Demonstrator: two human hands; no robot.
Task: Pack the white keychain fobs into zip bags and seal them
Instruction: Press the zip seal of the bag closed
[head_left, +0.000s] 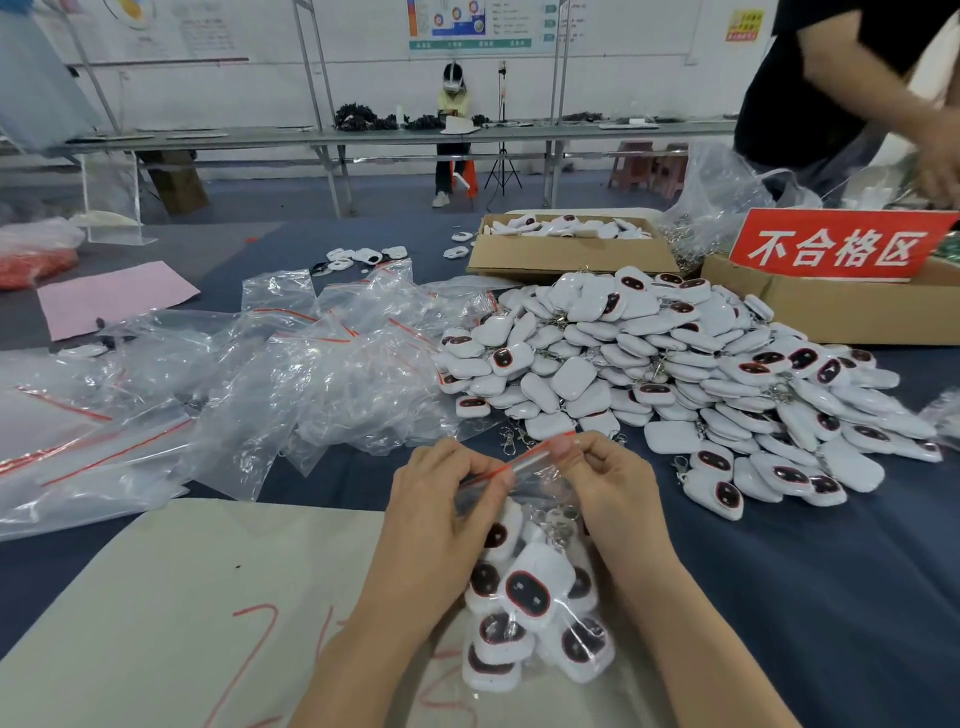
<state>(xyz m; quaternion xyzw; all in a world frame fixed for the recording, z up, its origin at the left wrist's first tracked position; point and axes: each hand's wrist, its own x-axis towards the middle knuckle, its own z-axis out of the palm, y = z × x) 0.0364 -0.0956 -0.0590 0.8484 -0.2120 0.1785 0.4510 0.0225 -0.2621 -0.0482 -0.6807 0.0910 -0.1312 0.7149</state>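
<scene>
While the blue-covered table (831, 597) spreads wide under everything, the largest thing on it is the pile of loose white keychain fobs (675, 374). It lies beyond your fingers (563, 451) and to their right, well apart from them. Beyond and to the left of your fingers sprawls a heap of empty zip bags (311, 384). Directly below your fingers, trailing toward you over a pale sheet (182, 597), is the filled zip bag (540, 603), with several fobs bunched in its lower part. Its red seal strip (524, 460) runs between your two hands, its long axis slanting from lower left up to upper right. Your left hand (441, 525) pinches the strip's lower left end, fingers clamped on it. Your right hand (613, 493) pinches the upper right end between thumb and forefinger. A short stretch of strip lies bare between the two pinches, and each hand is equally near it. Whether that stretch is pressed closed is hard to tell. The next move likely calls for sliding one pinch along the slanted line toward the other hand.
</scene>
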